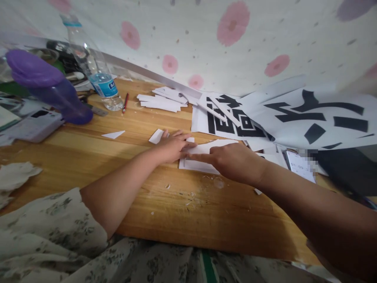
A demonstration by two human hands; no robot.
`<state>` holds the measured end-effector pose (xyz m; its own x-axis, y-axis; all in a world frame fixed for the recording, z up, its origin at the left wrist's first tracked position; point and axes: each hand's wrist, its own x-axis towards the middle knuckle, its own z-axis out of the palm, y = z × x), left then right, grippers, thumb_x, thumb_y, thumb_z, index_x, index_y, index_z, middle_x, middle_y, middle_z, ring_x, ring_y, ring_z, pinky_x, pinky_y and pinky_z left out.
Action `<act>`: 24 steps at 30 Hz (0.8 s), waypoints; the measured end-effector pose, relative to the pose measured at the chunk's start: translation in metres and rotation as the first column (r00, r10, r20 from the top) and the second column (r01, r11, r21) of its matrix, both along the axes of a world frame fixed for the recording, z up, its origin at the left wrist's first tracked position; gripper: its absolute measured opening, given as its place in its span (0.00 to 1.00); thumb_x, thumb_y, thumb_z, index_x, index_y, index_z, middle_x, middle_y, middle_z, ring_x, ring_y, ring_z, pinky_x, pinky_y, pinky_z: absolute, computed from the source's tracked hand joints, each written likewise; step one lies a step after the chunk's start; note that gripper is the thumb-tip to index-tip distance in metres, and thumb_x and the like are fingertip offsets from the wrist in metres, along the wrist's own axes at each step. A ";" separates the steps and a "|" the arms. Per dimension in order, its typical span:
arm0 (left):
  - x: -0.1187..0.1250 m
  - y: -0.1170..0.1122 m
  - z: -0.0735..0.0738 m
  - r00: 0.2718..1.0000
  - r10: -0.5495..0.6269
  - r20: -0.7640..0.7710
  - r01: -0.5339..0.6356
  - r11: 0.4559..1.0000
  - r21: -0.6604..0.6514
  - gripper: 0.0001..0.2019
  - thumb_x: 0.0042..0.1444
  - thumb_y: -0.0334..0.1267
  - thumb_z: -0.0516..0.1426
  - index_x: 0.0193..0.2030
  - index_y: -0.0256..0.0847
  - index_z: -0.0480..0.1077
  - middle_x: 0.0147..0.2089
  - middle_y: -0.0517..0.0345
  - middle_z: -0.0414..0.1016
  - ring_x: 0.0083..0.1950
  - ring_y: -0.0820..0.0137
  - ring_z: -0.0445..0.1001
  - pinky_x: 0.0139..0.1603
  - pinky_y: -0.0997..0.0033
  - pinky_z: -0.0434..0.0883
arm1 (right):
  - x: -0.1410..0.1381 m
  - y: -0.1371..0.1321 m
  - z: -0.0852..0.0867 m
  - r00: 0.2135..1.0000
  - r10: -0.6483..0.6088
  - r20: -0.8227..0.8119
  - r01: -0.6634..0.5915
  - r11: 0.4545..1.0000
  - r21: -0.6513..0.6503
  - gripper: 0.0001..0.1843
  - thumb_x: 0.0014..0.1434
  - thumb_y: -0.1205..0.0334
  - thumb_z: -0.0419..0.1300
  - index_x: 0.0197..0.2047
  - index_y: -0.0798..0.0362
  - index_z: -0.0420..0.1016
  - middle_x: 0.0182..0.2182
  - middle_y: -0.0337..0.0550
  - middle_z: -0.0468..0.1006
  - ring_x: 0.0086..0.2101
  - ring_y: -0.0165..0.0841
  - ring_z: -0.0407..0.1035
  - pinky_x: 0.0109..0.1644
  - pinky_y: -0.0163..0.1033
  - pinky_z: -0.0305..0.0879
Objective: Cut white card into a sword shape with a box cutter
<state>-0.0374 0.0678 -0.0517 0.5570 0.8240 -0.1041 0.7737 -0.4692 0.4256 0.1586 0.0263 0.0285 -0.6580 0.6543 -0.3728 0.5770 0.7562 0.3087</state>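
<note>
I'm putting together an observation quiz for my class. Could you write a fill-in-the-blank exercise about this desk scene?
1. The left hand and the right hand both rest on a white paper lying on a ____ table.
2. The water bottle at the back left wears a ____ label.
3. Just right of that bottle lies a ____ pen.
4. The large sheets at the right carry bold ____ characters.

Missing words: wooden; blue; red; black

Water bottle [100, 78] beside red pen [125, 103], purple stand [50, 84]
</note>
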 end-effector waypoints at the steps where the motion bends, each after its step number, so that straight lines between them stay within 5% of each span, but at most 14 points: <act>1: 0.000 0.000 -0.001 1.000 0.003 0.005 -0.003 1.000 -0.002 0.19 0.61 0.46 0.57 0.59 0.57 0.69 0.73 0.56 0.54 0.72 0.49 0.47 0.65 0.32 0.36 | -0.001 0.000 0.000 1.000 0.001 -0.003 -0.001 1.000 0.002 0.42 0.58 0.76 0.51 0.68 0.28 0.50 0.30 0.40 0.78 0.22 0.30 0.67 0.23 0.33 0.40; 17: 0.000 0.001 -0.001 0.999 0.030 0.045 -0.028 0.999 -0.032 0.18 0.59 0.43 0.59 0.57 0.57 0.71 0.72 0.57 0.56 0.72 0.47 0.48 0.66 0.33 0.36 | -0.011 -0.005 0.005 0.999 -0.023 0.041 0.023 1.000 -0.003 0.45 0.57 0.74 0.56 0.68 0.25 0.48 0.31 0.40 0.80 0.21 0.30 0.67 0.23 0.33 0.42; 24: -0.001 0.001 -0.004 0.999 0.023 0.048 -0.022 1.000 -0.013 0.18 0.59 0.43 0.58 0.57 0.57 0.71 0.72 0.56 0.56 0.72 0.49 0.48 0.65 0.33 0.37 | -0.013 -0.006 0.004 0.998 -0.056 -0.005 0.056 0.998 -0.027 0.38 0.58 0.73 0.57 0.66 0.30 0.58 0.32 0.42 0.81 0.22 0.31 0.69 0.24 0.33 0.45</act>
